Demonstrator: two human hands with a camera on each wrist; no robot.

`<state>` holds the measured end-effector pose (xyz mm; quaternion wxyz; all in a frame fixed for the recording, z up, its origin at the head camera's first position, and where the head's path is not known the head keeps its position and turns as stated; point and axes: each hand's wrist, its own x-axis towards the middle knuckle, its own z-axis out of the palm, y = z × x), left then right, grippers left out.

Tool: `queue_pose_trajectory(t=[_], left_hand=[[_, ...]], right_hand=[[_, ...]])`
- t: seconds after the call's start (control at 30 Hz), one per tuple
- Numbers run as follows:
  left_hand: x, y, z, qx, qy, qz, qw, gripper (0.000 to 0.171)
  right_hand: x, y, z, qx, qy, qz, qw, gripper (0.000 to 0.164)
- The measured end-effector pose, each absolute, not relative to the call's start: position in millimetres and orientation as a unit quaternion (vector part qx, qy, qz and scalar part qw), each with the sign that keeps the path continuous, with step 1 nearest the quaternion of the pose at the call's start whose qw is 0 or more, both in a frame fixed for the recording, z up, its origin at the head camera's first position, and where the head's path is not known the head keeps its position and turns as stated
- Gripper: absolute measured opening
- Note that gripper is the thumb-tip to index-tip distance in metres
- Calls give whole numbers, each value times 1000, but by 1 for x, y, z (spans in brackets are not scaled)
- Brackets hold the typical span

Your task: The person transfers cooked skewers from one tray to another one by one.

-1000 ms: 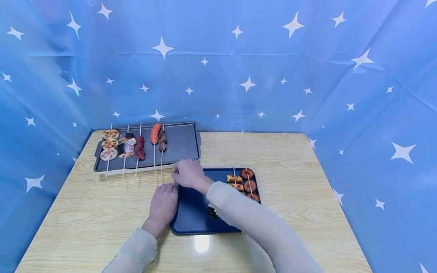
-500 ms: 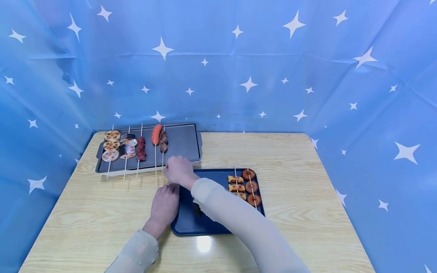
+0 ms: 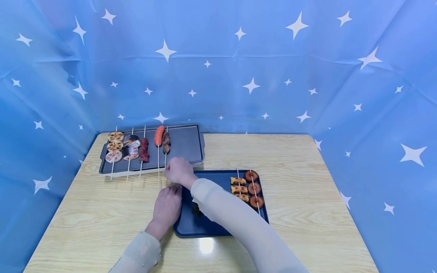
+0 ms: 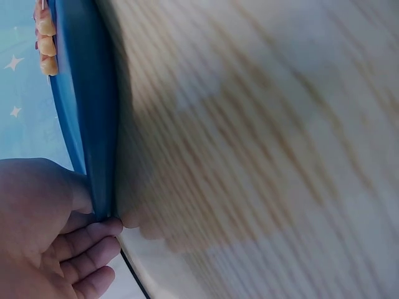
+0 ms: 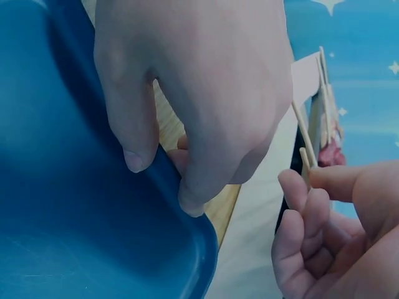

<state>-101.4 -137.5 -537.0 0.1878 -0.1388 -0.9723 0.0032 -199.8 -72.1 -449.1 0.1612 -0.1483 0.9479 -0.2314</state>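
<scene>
In the head view my left hand [image 3: 167, 206] grips the left rim of a dark blue tray [image 3: 201, 227]; the left wrist view has its thumb inside the rim of the tray [image 4: 103, 118] and its fingers outside. Just beyond it, my right hand [image 3: 179, 171] is at the lower end of a brown meat skewer [image 3: 166, 142] lying on a grey griddle pan [image 3: 186, 144]. Seen from the right wrist, the fingers of my right hand [image 5: 336, 230] pinch a thin wooden stick [image 5: 304, 159]. Left of that skewer is a sausage skewer [image 3: 159, 135].
Farther left on the pan lie a red meat skewer [image 3: 144, 149], a fish-like skewer [image 3: 131, 148] and a lotus root skewer [image 3: 114, 146]. The blue tray bears a yellow skewer [image 3: 239, 189], a mushroom-like skewer [image 3: 254, 189] and a dark piece [image 3: 196, 209] partly under my right sleeve.
My right hand has shifted left from the tray's corner to the brown meat skewer's stick. My left hand keeps its hold on the rim. The head view has shifted slightly.
</scene>
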Motion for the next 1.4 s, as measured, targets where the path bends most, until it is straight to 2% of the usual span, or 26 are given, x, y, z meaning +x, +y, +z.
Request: queue_pose_trajectory(t=[0.3,0.5,0.7,0.83,1.07,1.4], left_hand=[[-101,-137,-535,-133,-976,11,170,30],[-101,-137,-538,-131,-976,12,172,29],[-101,-136,-537,-128,-977,9,171,32],[-101,-136,-536,-128,-977,14,168,33],[-101,-136,-534,-126,-979,14,157,32],[-102,-136,-534,-123,-982,10,140,33]], right_hand=[[-199,-74,-446,-110,941,-265,181,38],[-200,-73,-449,-97,937,-276,190,39],[-200,-67,-446,-106,934,-282,191,32],[-202,-62,-445,-119,931,-286,191,36],[-204,-52,-440,-133,924,-306,187,23],[-206,-25,-432,-148,925,-304,172,20]])
